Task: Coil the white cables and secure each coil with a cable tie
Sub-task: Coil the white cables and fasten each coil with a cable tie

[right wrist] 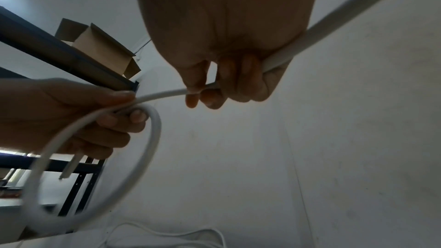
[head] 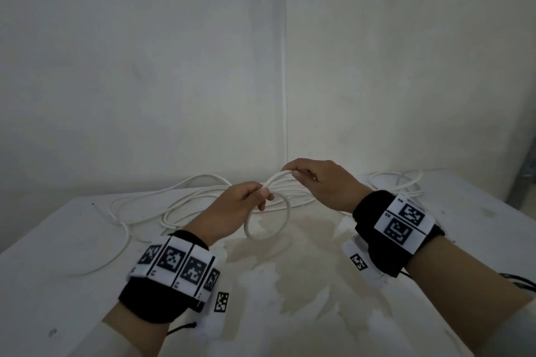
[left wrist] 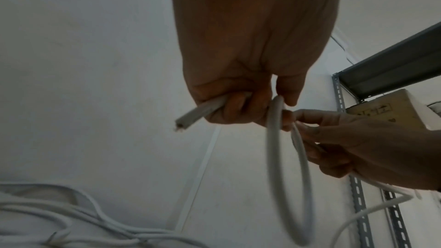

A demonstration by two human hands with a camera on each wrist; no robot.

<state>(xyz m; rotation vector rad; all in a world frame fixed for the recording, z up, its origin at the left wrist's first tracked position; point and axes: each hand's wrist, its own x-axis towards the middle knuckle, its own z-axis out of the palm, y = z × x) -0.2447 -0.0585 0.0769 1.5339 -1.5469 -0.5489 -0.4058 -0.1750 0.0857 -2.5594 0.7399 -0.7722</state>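
Left hand (head: 240,203) clamps the loop (head: 268,223) hanging below its grip. Right hand (head: 322,182) pinches the cable (head: 278,178) just right of it; slack trails away onto the counter (head: 290,284).

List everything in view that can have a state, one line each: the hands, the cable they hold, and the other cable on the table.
left hand: gripping the cable, its cut end poking out of the fist
right hand: pinching the cable, raised off the table
white cable: one loop formed, hanging from the left hand; the rest loose on the table
second white cable: lying in loose loops at the far right, untied
cardboard box: flaps open, on the shelf
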